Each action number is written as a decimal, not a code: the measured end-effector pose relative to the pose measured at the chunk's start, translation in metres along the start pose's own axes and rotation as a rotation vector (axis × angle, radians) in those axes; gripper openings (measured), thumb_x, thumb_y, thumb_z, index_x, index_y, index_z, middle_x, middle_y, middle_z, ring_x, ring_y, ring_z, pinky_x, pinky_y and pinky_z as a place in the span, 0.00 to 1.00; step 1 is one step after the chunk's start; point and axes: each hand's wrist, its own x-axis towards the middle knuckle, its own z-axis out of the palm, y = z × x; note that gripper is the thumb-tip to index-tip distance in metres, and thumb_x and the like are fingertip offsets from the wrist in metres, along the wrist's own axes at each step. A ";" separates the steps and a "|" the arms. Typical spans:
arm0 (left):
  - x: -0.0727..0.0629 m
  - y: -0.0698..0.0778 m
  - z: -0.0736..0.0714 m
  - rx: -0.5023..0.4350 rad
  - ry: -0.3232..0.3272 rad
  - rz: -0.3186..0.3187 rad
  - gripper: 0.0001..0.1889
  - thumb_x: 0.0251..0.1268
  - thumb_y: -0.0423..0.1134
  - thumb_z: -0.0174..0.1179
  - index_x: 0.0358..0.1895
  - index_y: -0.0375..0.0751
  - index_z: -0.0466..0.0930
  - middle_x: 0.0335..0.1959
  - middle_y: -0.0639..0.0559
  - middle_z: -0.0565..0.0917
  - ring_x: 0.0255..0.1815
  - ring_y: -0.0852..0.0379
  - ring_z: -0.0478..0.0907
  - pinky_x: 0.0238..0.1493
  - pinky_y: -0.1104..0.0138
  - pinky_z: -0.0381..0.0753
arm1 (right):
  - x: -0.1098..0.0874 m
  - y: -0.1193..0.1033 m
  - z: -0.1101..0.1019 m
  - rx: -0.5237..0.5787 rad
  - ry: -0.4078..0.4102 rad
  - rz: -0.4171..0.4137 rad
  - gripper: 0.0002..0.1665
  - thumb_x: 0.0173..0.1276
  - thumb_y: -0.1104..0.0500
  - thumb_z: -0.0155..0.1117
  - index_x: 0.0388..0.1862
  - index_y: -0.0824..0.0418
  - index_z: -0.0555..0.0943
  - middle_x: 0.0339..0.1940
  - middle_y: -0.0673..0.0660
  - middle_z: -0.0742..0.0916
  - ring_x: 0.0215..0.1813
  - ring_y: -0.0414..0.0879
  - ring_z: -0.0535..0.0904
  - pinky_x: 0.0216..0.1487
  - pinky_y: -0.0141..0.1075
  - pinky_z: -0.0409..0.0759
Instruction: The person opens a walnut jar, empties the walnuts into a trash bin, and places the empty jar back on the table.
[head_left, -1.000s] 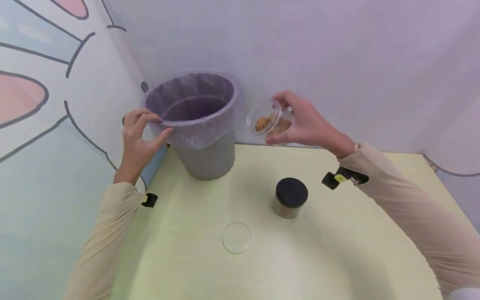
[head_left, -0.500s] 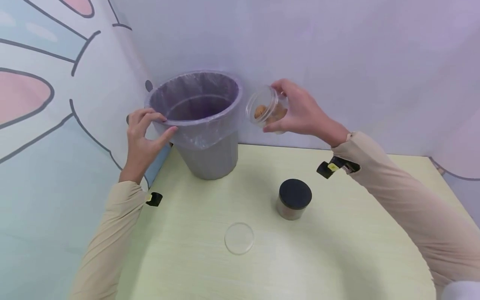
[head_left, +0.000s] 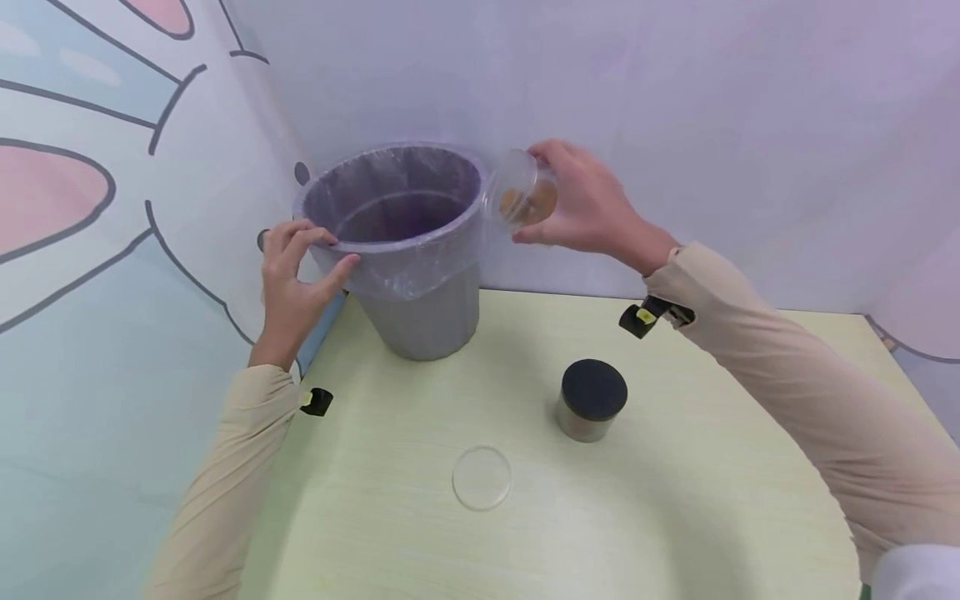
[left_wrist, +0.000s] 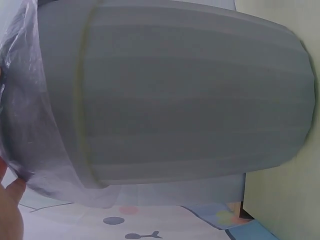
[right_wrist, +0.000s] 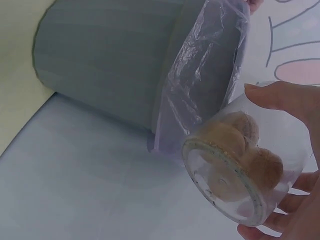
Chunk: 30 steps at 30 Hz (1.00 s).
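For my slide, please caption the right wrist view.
Right hand gripping clear jar of round brown pieces, lined wastebasket behind.

Tilted jar (right_wrist: pixel 246 156) of brown balls (right_wrist: pixel 263 169)

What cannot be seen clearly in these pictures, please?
Head: floor of the bin, behind its near wall.
Head: part of the clear jar, behind the right hand.
Left wrist: most of the left hand, cut off by left edge.
Head: contents of the lidded jar, too small to tell.

Pale yellow-green table (head_left: pixel 375 533) with lined bin (head_left: pixel 427 317), black-lidded jar (head_left: pixel 591 400), clear disc (head_left: pixel 482 478)
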 end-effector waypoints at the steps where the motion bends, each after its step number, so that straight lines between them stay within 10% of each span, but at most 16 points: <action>1: 0.000 0.000 0.000 -0.004 0.004 0.000 0.13 0.47 0.27 0.69 0.37 0.26 0.79 0.44 0.33 0.74 0.52 0.49 0.64 0.56 0.61 0.59 | 0.002 -0.002 0.000 -0.014 0.001 -0.007 0.52 0.41 0.47 0.79 0.64 0.62 0.67 0.59 0.59 0.76 0.56 0.53 0.70 0.52 0.51 0.70; 19: 0.000 0.000 0.001 -0.029 -0.005 -0.019 0.12 0.48 0.26 0.69 0.37 0.27 0.78 0.44 0.33 0.73 0.53 0.48 0.63 0.56 0.60 0.58 | 0.020 -0.022 0.000 -0.163 0.026 -0.052 0.52 0.44 0.44 0.76 0.66 0.61 0.65 0.61 0.62 0.74 0.61 0.57 0.68 0.58 0.53 0.65; 27: -0.004 -0.036 0.004 0.004 -0.001 -0.039 0.14 0.48 0.36 0.72 0.38 0.35 0.81 0.46 0.45 0.75 0.54 0.53 0.63 0.56 0.60 0.59 | 0.025 -0.027 -0.002 -0.222 0.006 -0.074 0.53 0.44 0.45 0.76 0.66 0.62 0.64 0.59 0.62 0.74 0.59 0.57 0.68 0.56 0.51 0.66; 30: -0.003 -0.027 0.003 0.003 -0.009 -0.044 0.14 0.49 0.33 0.71 0.38 0.33 0.80 0.46 0.41 0.74 0.54 0.51 0.63 0.56 0.59 0.59 | 0.027 -0.028 0.000 -0.252 0.016 -0.100 0.53 0.44 0.46 0.76 0.66 0.62 0.64 0.59 0.62 0.74 0.59 0.57 0.67 0.56 0.51 0.66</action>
